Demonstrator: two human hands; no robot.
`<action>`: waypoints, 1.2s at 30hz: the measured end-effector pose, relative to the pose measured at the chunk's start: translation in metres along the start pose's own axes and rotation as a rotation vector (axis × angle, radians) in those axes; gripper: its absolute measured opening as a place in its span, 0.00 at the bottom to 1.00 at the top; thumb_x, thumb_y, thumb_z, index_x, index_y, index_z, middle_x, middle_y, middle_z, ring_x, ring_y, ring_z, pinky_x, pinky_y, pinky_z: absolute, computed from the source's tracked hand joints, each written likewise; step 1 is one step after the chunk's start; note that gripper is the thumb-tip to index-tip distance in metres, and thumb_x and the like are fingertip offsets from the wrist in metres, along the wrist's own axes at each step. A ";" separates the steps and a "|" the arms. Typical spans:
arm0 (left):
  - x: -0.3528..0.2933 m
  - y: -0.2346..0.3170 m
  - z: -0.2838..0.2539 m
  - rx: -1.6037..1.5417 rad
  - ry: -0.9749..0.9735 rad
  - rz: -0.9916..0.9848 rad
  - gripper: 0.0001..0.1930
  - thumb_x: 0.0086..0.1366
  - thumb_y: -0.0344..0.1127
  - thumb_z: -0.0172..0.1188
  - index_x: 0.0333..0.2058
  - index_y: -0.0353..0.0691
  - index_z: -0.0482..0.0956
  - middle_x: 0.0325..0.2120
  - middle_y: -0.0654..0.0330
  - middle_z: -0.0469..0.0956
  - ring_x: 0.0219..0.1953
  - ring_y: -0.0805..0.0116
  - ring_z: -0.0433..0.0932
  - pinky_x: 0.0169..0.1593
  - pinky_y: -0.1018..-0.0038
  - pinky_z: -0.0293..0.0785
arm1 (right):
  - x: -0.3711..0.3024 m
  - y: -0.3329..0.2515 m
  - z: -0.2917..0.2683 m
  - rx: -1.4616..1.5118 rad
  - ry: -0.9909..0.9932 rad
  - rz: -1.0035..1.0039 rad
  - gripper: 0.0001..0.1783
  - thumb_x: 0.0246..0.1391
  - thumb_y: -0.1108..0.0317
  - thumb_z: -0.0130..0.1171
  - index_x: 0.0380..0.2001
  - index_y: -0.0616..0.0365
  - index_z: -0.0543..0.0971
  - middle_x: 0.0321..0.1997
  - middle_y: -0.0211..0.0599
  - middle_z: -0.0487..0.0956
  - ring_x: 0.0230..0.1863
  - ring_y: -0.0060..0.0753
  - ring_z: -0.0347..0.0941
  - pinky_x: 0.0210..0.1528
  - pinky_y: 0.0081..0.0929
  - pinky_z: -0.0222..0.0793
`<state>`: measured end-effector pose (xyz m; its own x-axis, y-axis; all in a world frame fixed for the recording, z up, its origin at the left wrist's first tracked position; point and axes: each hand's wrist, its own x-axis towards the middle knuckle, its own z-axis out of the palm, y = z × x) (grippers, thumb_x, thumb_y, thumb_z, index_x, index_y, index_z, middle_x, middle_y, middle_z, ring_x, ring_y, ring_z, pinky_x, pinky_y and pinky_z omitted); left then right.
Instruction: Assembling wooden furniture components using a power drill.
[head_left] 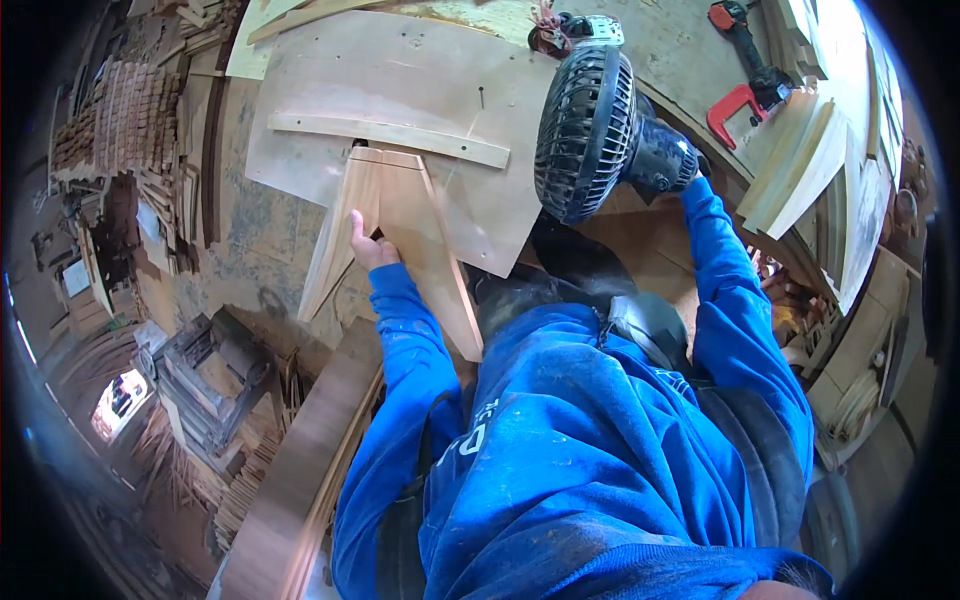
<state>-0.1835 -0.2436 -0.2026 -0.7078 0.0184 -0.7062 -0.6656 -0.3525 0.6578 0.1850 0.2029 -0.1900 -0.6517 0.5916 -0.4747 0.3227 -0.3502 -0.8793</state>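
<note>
My left hand (374,248) is closed around the inner edge of a long tapered wooden board (418,225), its thumb pointing up. Beside it lies a second tapered board (345,225), and the two meet at their narrow upper ends. Those ends sit against a thin wooden strip (390,135) fixed across a pale plywood sheet (300,80). At the right, my right hand (703,168) is at the rear housing of a black caged fan (590,135). The fan's body hides most of that hand, and its fingers do not show.
Behind the fan lies a red clamp with a dark power tool (745,105). Curved wooden pieces (800,165) are stacked at the right. Wood stacks (125,120) stand at the far left. A long plank (290,480) runs beside my left arm. A nail (481,97) stands up from the plywood.
</note>
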 end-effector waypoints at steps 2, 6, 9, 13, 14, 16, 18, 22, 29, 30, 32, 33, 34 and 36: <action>-0.001 -0.001 0.019 0.012 -0.004 -0.023 0.28 0.71 0.51 0.62 0.59 0.34 0.74 0.53 0.50 0.80 0.53 0.50 0.81 0.60 0.55 0.78 | 0.024 0.041 -0.027 0.142 -0.080 -0.033 0.15 0.65 0.73 0.59 0.54 0.58 0.77 0.50 0.27 0.81 0.48 0.20 0.77 0.54 0.25 0.75; 0.003 -0.002 0.007 0.000 -0.010 -0.016 0.28 0.72 0.52 0.62 0.59 0.36 0.74 0.53 0.50 0.80 0.53 0.50 0.81 0.60 0.55 0.79 | 0.040 0.034 -0.002 0.175 -0.167 0.038 0.18 0.61 0.69 0.64 0.54 0.58 0.79 0.49 0.27 0.82 0.45 0.20 0.78 0.51 0.26 0.77; 0.004 -0.002 -0.006 0.007 -0.026 0.025 0.27 0.72 0.51 0.62 0.59 0.38 0.74 0.53 0.51 0.80 0.54 0.51 0.81 0.59 0.55 0.79 | 0.028 0.004 0.035 0.293 -0.114 0.124 0.19 0.60 0.68 0.65 0.54 0.59 0.79 0.50 0.27 0.82 0.45 0.21 0.78 0.51 0.30 0.78; -0.006 -0.003 0.011 0.044 -0.001 0.040 0.26 0.71 0.51 0.62 0.60 0.39 0.74 0.53 0.52 0.79 0.54 0.51 0.81 0.59 0.56 0.79 | 0.023 0.001 0.037 0.395 -0.137 0.160 0.21 0.58 0.69 0.66 0.54 0.55 0.79 0.52 0.27 0.83 0.48 0.26 0.81 0.54 0.33 0.78; -0.006 -0.003 0.012 0.048 0.005 0.060 0.26 0.71 0.50 0.62 0.59 0.39 0.74 0.54 0.52 0.79 0.54 0.52 0.81 0.59 0.56 0.79 | 0.028 0.013 0.027 0.361 -0.151 0.186 0.23 0.57 0.66 0.68 0.56 0.53 0.78 0.54 0.28 0.83 0.50 0.28 0.81 0.56 0.36 0.78; -0.003 -0.003 0.011 0.050 0.012 0.082 0.26 0.71 0.50 0.62 0.59 0.40 0.74 0.54 0.52 0.79 0.54 0.52 0.81 0.59 0.56 0.79 | 0.032 0.017 0.020 0.363 -0.185 0.207 0.23 0.58 0.64 0.69 0.56 0.53 0.78 0.55 0.28 0.83 0.52 0.28 0.81 0.57 0.38 0.78; 0.001 -0.003 0.006 -0.005 0.004 0.029 0.25 0.71 0.50 0.62 0.59 0.40 0.73 0.54 0.53 0.79 0.54 0.52 0.80 0.59 0.56 0.80 | 0.034 0.023 0.019 0.367 -0.222 0.229 0.24 0.59 0.62 0.69 0.57 0.54 0.78 0.56 0.28 0.83 0.54 0.28 0.80 0.59 0.40 0.77; 0.006 -0.004 -0.005 -0.071 -0.023 -0.002 0.24 0.71 0.47 0.63 0.58 0.39 0.75 0.53 0.53 0.80 0.53 0.52 0.81 0.58 0.56 0.80 | 0.037 0.026 0.021 0.489 -0.272 0.238 0.25 0.61 0.59 0.69 0.58 0.51 0.78 0.59 0.30 0.82 0.57 0.30 0.79 0.63 0.44 0.74; 0.005 -0.010 0.009 -0.104 0.033 0.060 0.20 0.69 0.42 0.66 0.54 0.36 0.79 0.51 0.53 0.82 0.51 0.54 0.82 0.58 0.58 0.81 | 0.044 0.042 0.005 0.377 -0.337 0.229 0.17 0.58 0.59 0.70 0.48 0.52 0.83 0.46 0.35 0.86 0.41 0.34 0.80 0.42 0.34 0.73; 0.004 -0.009 0.007 -0.117 0.044 0.064 0.20 0.69 0.42 0.66 0.53 0.36 0.79 0.51 0.53 0.82 0.51 0.55 0.82 0.58 0.58 0.81 | 0.045 0.036 0.009 0.397 -0.325 0.222 0.16 0.57 0.60 0.70 0.46 0.53 0.84 0.44 0.35 0.85 0.40 0.34 0.80 0.40 0.33 0.73; 0.003 -0.009 0.004 -0.122 0.027 0.080 0.20 0.69 0.42 0.66 0.53 0.36 0.79 0.51 0.53 0.82 0.51 0.55 0.82 0.58 0.58 0.81 | 0.043 0.022 0.012 0.412 -0.315 0.213 0.14 0.56 0.61 0.71 0.44 0.53 0.84 0.41 0.35 0.85 0.39 0.33 0.80 0.39 0.32 0.73; 0.003 -0.010 0.002 -0.120 0.006 0.091 0.20 0.69 0.42 0.66 0.53 0.36 0.79 0.51 0.53 0.83 0.51 0.55 0.82 0.58 0.58 0.80 | 0.044 0.017 0.013 0.420 -0.311 0.252 0.13 0.56 0.61 0.71 0.43 0.53 0.84 0.41 0.35 0.85 0.38 0.33 0.79 0.38 0.32 0.73; 0.001 -0.009 0.005 -0.123 0.006 0.093 0.20 0.69 0.42 0.66 0.53 0.36 0.79 0.51 0.53 0.83 0.51 0.55 0.82 0.58 0.58 0.80 | 0.044 0.015 0.014 0.431 -0.301 0.290 0.12 0.56 0.62 0.70 0.42 0.53 0.84 0.41 0.35 0.85 0.38 0.33 0.79 0.38 0.32 0.73; -0.004 -0.008 0.010 -0.103 0.029 0.088 0.21 0.69 0.42 0.66 0.54 0.36 0.79 0.51 0.52 0.82 0.52 0.54 0.82 0.58 0.57 0.80 | 0.045 0.013 0.013 0.435 -0.335 0.267 0.12 0.57 0.63 0.70 0.43 0.53 0.84 0.42 0.35 0.85 0.38 0.34 0.80 0.39 0.34 0.74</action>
<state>-0.1779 -0.2312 -0.2027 -0.7541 -0.0436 -0.6553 -0.5725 -0.4455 0.6884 0.1510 0.2149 -0.2222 -0.7903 0.2061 -0.5770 0.2410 -0.7613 -0.6020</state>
